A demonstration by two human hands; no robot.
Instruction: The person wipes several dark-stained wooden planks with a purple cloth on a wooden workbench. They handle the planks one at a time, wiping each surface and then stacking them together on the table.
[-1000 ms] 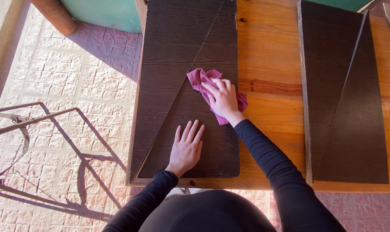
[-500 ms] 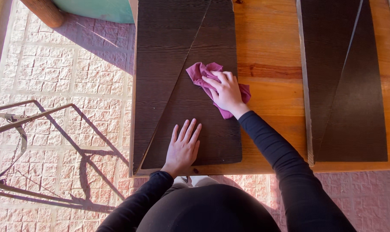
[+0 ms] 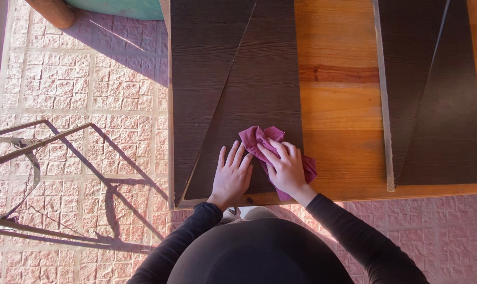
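Note:
Two dark brown wooden panels cut on a diagonal lie on the left part of an orange wooden table. My left hand rests flat, fingers spread, on the near end of the right-hand dark panel. Beside it, my right hand presses a crumpled magenta cloth onto the same panel near its lower right corner. The two hands almost touch. Part of the cloth is hidden under my right hand.
A second pair of dark diagonal panels lies on the right of the table. Left of the table is a pink paved floor with a metal frame, a teal object and a wooden post at the top.
My right hand has dragged the cloth down the panel toward me, ending beside my left hand. The left hand stayed flat on the panel.

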